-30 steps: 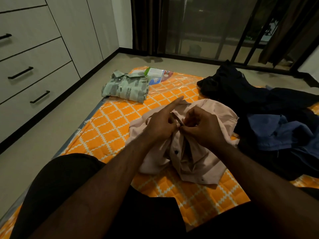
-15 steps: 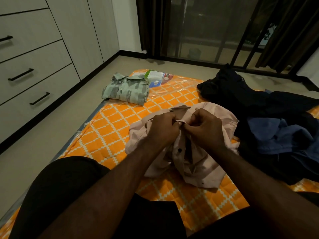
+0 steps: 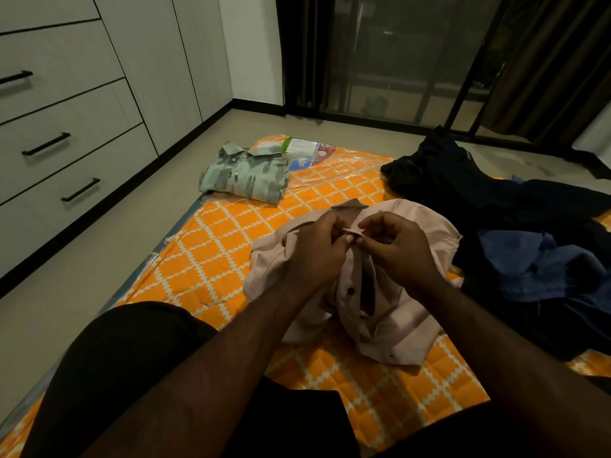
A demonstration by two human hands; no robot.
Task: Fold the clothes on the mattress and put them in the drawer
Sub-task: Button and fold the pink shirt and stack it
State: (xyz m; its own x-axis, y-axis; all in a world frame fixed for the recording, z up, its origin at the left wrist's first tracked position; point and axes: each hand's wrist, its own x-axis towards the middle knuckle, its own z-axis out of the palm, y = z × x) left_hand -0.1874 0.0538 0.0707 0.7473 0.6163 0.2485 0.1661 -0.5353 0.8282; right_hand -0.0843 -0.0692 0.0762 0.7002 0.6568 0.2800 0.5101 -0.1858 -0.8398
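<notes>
both hands pinch the pink shirt (image 3: 390, 312) placket near the collar, left hand (image 3: 314, 256), right hand (image 3: 401, 254). shirt lies mid mattress (image 3: 211, 256); folded green shirt (image 3: 246, 176) at far left corner.

1. The mattress (image 3: 211, 259), orange with a white diamond pattern and wrapped in clear plastic, lies flat on the pale floor (image 3: 99, 252).
2. At its far left corner sits a neatly folded green shirt (image 3: 244, 176), collar towards the far end, its right edge against a printed label (image 3: 304, 153) under the plastic.
3. Near the middle lies a crumpled pink shirt (image 3: 396, 325), its buttoned front gaping.
4. Along the right side sprawls an unfolded heap of dark clothes (image 3: 529, 206), a blue garment (image 3: 529, 269) among them, touching the pink shirt's right edge.
</notes>
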